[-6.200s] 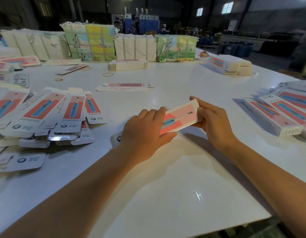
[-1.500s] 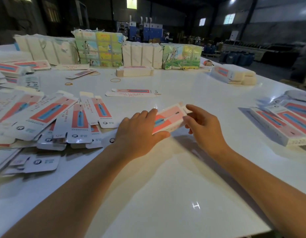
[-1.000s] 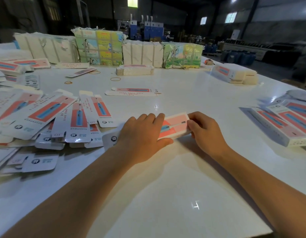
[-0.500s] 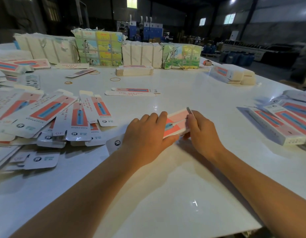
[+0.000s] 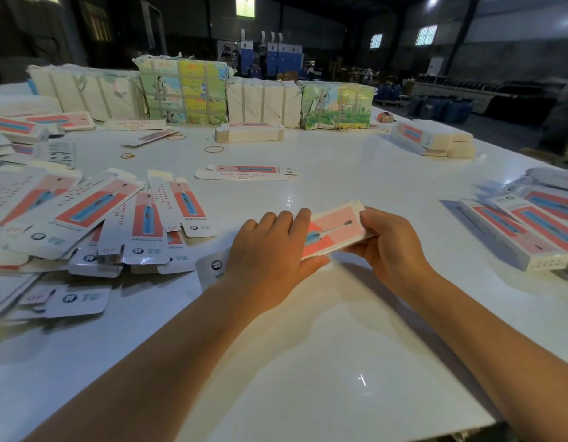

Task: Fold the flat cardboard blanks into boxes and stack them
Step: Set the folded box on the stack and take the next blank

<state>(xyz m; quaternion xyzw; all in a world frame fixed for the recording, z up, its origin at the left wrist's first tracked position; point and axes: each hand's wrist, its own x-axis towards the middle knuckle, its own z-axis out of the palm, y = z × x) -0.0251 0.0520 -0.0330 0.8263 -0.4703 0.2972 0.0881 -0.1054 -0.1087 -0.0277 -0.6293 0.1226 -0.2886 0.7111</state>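
near the desk's [image 5: 340, 362] front edge, left hand [image 5: 269, 250] grips the box [image 5: 335, 229] while right hand [image 5: 388, 244] pinches its far end; closing that end flap seems next, then stacking.

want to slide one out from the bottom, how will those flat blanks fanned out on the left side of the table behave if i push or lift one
The flat blanks look like thin glossy card, so one probably slides easily on the smooth white table. They overlap loosely, so pushing one likely drags its neighbours. Lifted by an end, it would probably feel light and flex at the creases and tabs.
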